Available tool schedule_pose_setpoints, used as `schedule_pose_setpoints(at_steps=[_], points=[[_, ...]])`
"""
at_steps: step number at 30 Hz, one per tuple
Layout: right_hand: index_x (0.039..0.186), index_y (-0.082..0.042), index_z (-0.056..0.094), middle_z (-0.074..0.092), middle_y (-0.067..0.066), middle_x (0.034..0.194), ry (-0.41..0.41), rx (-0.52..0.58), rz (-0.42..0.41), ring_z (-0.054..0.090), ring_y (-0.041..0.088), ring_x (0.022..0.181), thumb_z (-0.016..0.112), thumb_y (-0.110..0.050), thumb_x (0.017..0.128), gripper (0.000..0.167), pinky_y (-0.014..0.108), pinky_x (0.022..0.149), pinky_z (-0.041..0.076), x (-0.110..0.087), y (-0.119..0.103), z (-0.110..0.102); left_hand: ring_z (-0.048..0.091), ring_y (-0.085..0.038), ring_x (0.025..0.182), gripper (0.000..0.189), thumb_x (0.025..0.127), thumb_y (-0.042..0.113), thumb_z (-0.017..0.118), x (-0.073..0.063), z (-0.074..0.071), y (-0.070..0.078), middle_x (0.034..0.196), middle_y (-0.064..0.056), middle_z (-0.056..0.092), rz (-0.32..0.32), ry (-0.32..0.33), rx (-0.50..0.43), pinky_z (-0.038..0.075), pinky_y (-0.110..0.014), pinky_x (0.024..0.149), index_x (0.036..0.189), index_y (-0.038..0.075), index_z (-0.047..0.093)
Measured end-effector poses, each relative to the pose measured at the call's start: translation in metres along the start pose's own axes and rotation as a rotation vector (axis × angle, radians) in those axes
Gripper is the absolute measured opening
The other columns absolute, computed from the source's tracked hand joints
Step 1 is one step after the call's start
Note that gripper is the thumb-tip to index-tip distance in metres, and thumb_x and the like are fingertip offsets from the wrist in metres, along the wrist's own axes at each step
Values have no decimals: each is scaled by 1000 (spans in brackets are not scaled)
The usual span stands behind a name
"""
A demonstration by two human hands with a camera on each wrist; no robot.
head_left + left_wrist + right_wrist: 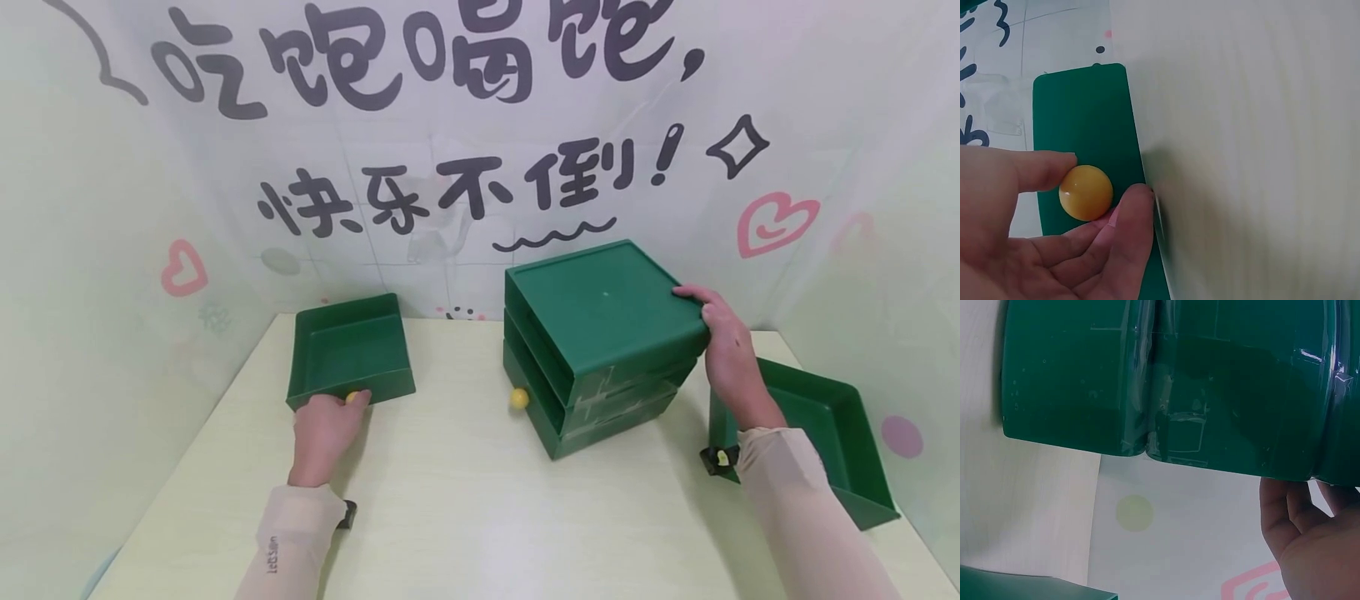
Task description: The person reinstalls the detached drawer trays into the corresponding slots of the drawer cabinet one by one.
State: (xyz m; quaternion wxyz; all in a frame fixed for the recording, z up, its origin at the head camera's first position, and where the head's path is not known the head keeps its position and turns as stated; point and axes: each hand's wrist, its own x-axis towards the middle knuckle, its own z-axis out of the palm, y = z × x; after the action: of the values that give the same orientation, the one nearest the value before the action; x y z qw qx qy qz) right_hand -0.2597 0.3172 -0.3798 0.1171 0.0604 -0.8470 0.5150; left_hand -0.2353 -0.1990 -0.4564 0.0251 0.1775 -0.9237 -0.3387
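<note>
Under my left hand point(326, 437), yellow knob point(1085, 193) mostly hidden from above; I pinch it with thumb and fingers at the front of a green drawer point(392, 386). My right hand point(729, 354) holds the green cabinet point(607, 308) near its top right corner, some fingertips lost behind the edge. Right sleeve point(791, 475) covers part of a second drawer point(847, 425). Counter point(465, 517) stretches from left hand to cabinet. Knob round, smooth, glossy.

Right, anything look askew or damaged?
The cabinet stands askew on the table, and clear tape seems to run along its side, perhaps a repair. The left drawer and right drawer are out of it.
</note>
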Motion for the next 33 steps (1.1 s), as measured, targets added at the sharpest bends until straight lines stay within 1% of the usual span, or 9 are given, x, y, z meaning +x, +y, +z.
schedule_pose_setpoints(at_steps=[5,13,20,26,33], points=[[151,-20,46,32,8,165,0,-6,-10,28,36,151,10,-41,111,57,68,122,19,0,1,1,44,-20,47,55,99,42,56,-2,0,-1,48,-1,40,-2,11,6,32,-31,48,57,9,43],[152,-21,45,30,8,166,-2,-4,-8,27,38,151,10,-41,111,57,69,122,18,-1,1,1,43,-20,46,54,98,40,56,-5,-4,-1,47,0,38,-13,32,3,32,-32,47,55,10,42],[152,-21,44,30,9,166,-4,-3,-12,27,39,150,10,-41,111,57,71,121,18,-2,1,1,45,-21,47,50,98,38,53,-7,-7,-2,49,-1,40,-40,54,-18,32,-32,47,58,9,44],[153,-20,44,30,9,166,-1,1,-19,27,39,150,10,-41,111,57,71,121,19,-2,1,1,45,-22,50,51,97,41,52,-7,-14,-3,50,0,39,-59,84,-18,32,-33,48,59,8,45],[152,-21,44,30,8,166,-1,-1,-14,28,37,151,9,-41,111,57,69,122,20,-1,0,1,47,-24,54,49,97,44,49,-5,-20,-4,53,-1,41,-84,88,-16,34,-33,50,64,7,47]])
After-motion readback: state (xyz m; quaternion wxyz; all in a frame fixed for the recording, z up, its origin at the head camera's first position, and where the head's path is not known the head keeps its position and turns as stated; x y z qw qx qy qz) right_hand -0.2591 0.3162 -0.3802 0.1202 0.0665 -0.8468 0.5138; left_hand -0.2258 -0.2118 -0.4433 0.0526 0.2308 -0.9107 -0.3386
